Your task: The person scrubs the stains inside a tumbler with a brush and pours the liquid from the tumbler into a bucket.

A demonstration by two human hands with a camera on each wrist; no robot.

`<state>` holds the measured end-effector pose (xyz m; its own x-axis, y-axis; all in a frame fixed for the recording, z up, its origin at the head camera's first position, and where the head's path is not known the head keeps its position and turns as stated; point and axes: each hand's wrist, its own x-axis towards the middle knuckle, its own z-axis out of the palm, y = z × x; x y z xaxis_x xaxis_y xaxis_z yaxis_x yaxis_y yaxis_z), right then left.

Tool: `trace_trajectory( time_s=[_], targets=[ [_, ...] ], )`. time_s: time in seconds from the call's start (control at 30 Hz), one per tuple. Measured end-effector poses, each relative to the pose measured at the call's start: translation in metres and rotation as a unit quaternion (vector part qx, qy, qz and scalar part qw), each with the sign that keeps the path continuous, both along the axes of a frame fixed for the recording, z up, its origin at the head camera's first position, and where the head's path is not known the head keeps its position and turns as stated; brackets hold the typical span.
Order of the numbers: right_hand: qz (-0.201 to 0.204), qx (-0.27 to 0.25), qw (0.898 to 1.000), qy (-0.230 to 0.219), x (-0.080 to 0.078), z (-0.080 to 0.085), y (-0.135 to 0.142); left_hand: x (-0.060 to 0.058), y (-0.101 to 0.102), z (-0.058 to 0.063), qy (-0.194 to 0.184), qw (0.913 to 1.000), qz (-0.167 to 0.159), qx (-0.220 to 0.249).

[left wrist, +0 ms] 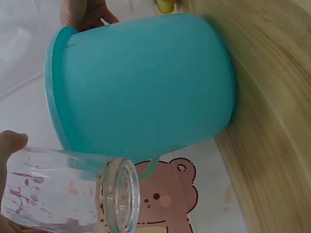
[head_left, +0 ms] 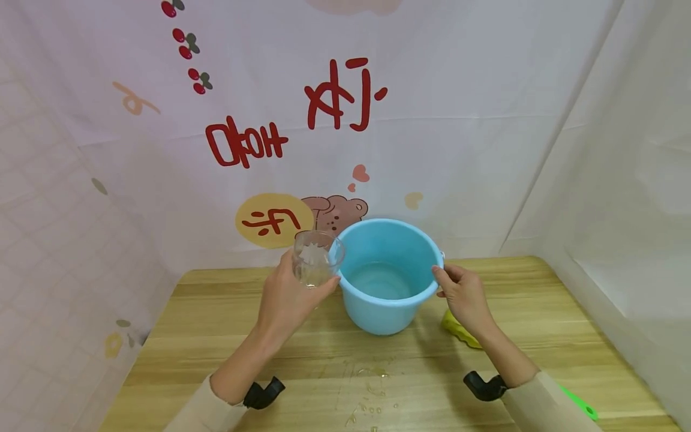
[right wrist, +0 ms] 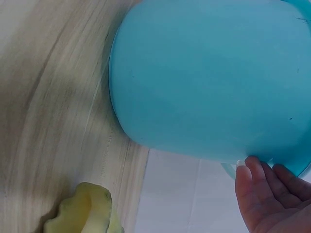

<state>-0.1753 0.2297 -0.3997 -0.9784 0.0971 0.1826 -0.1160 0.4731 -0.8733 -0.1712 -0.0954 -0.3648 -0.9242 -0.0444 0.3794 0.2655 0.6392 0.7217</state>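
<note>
A light blue bucket stands upright on the wooden table, with some clear liquid low inside it. My left hand grips a clear drinking glass beside the bucket's left rim, its thumb close to that rim. In the left wrist view the glass looks see-through, with a thick base and no visible contents. My right hand pinches the bucket's right rim, thumb on top and fingers below. The right wrist view shows those fingers against the bucket's outer wall.
A yellow wavy-edged sponge-like thing lies on the table under my right forearm. A green handle pokes out by the right sleeve. Small water drops dot the tabletop before the bucket. A printed cloth hangs behind.
</note>
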Motion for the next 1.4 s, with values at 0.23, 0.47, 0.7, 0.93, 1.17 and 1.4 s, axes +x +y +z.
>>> trace_trajectory(
  time_s=[0.23,0.47,0.7,0.93,1.17,1.4],
  targets=[
    [-0.001,0.005,1.0,-0.001,-0.001,-0.001,0.0,0.006,-0.003,-0.002,0.018,0.9995,-0.007,0.026],
    [0.0,0.006,1.0,0.002,-0.002,-0.002,0.0,0.014,-0.005,-0.01,0.045,0.9983,-0.012,0.034],
    [-0.001,-0.002,1.0,-0.001,0.0,-0.002,0.002,0.024,-0.002,-0.026,0.053,0.9977,-0.026,0.033],
    [-0.003,0.001,1.0,0.006,-0.001,-0.004,0.002,0.034,0.003,-0.036,0.071,0.996,-0.046,0.027],
    [-0.001,-0.001,1.0,0.004,-0.001,-0.004,0.001,0.042,0.005,-0.045,0.088,0.9939,-0.055,0.036],
    [0.001,0.006,1.0,0.011,-0.001,-0.003,0.0,0.053,0.007,-0.053,0.099,0.9903,-0.082,0.054]
  ],
)
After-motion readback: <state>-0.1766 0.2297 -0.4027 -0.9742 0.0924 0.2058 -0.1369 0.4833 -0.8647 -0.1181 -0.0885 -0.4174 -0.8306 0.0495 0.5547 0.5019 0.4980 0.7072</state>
